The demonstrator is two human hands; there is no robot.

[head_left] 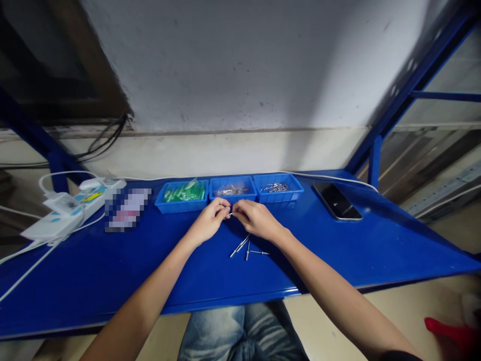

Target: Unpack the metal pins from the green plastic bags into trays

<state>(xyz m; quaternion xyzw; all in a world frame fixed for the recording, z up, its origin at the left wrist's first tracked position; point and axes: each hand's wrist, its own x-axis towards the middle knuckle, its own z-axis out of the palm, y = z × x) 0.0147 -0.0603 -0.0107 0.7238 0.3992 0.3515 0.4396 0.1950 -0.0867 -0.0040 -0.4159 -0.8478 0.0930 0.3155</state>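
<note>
My left hand (211, 219) and my right hand (257, 218) meet above the table, fingertips pinched together. Between them shows a short, shiny bit of a pop rivet (231, 214); the fingers hide most of it. Just below my right hand, several loose pop rivets (239, 246) lie on the blue tabletop. Behind the hands stand three blue bins in a row. The right bin (280, 196) holds a pile of similar metal rivets. Clear plastic bags with small parts fill the middle bin (251, 196), and green packets are in the left bin (182, 206).
A black phone (337, 201) lies on the right of the blue table (150, 281). At the left are a white power strip (56, 220) with plugs and cables, and a blurred-out item (128, 209). A wall and a blue frame (376, 150) rise behind.
</note>
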